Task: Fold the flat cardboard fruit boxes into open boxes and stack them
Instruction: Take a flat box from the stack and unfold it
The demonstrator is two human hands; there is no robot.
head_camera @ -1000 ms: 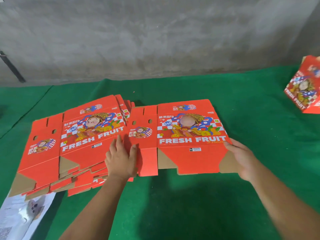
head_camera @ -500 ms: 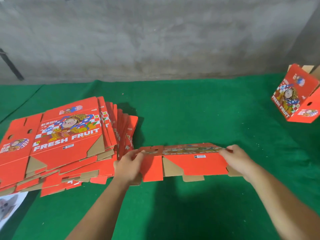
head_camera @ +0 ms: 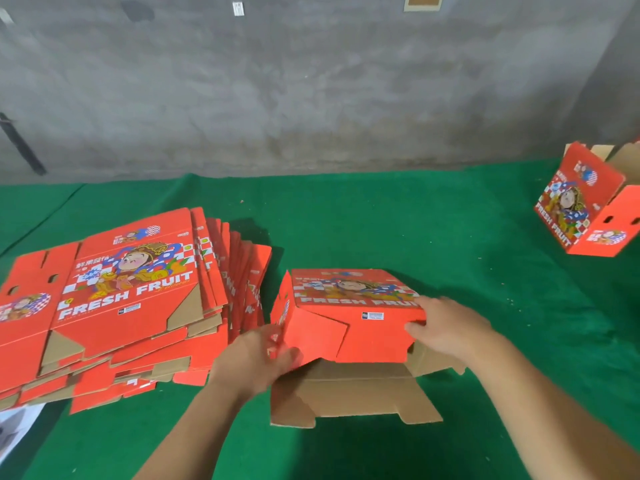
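green mat (head_camera: 381, 220), flat box stack (head_camera: 114, 306), folded box (head_camera: 588, 209)

Soft, even light falls from above, moderately bright, with no glare. A dark shadow lies on the green cloth (head_camera: 346, 209) beneath the arms and right of the flat box stack (head_camera: 121, 306). The left hand (head_camera: 256, 362) is motion-blurred. Wide-angle distortion bends the edges; detail is slightly soft throughout

two bare forearms, apparently no sleeves

Both hands (head_camera: 446, 327) — half-opened box (head_camera: 349, 327)
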